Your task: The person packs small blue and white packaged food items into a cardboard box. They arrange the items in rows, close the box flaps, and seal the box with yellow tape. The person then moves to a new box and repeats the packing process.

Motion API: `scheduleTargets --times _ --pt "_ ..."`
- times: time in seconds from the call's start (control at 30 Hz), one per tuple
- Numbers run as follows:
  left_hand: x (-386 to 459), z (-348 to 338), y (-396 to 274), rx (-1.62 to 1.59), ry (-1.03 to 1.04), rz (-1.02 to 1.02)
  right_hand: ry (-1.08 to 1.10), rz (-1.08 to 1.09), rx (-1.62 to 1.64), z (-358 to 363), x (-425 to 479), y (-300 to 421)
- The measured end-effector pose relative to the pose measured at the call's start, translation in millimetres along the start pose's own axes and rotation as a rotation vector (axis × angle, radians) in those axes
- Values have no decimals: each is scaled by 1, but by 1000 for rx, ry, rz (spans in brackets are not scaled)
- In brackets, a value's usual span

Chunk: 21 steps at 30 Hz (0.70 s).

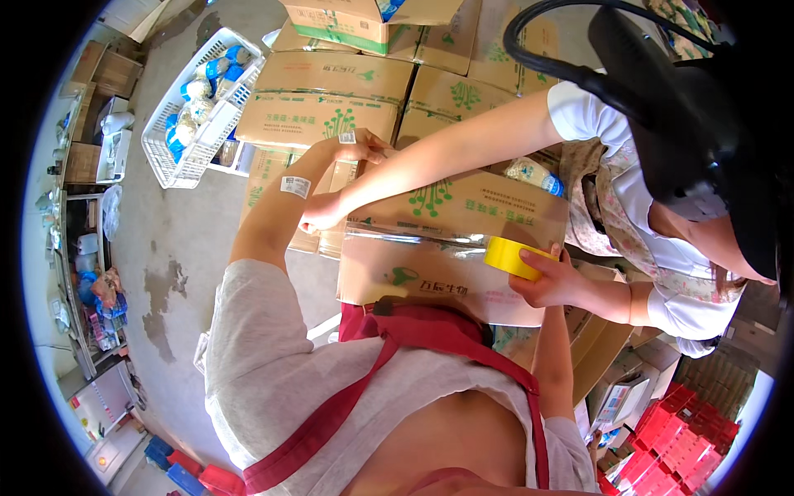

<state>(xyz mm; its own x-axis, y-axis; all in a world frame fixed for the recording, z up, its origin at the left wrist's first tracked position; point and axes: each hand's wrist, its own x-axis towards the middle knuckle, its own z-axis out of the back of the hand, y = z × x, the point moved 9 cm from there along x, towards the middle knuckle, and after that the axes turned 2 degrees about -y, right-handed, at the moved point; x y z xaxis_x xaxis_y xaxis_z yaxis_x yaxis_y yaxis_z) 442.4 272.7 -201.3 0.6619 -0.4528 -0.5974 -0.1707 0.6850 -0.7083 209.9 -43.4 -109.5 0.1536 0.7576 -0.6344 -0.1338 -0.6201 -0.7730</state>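
A cardboard carton [384,266] with green and dark print lies in front of me, a shiny strip of tape [422,235] along its top seam. My left hand [356,149] bends over the carton's far left side, partly behind a co-worker's forearm; its fingers are close together, and what they hold is unclear. Paper labels stick to this hand and to my forearm. At the carton's right end, my right hand [555,250] is mostly hidden behind a co-worker's hand [552,279], which grips a yellow tape roll [512,257]. The co-worker's other hand [324,212] is at the carton's left end.
More printed cartons [335,74] stand beyond, one with raised flaps [338,28]. A white plastic basket [205,149] holds blue-and-white packs. Another pack [533,173] lies by the co-worker [626,186], who leans in from the right. Red crates [676,434] are stacked lower right.
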Motion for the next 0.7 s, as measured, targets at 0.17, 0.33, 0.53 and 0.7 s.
scheduleTargets --times 0.17,0.33,0.53,0.7 --pt "12 -3 10 -63 23 -69 167 -21 412 -2 3 56" --pt "2 2 4 116 -17 -18 165 -192 772 -8 -9 34" --pt "15 -1 28 7 -40 1 85 -47 101 1 -10 13" --pt "-3 -1 3 83 -72 66 123 20 -173 -7 -11 36"
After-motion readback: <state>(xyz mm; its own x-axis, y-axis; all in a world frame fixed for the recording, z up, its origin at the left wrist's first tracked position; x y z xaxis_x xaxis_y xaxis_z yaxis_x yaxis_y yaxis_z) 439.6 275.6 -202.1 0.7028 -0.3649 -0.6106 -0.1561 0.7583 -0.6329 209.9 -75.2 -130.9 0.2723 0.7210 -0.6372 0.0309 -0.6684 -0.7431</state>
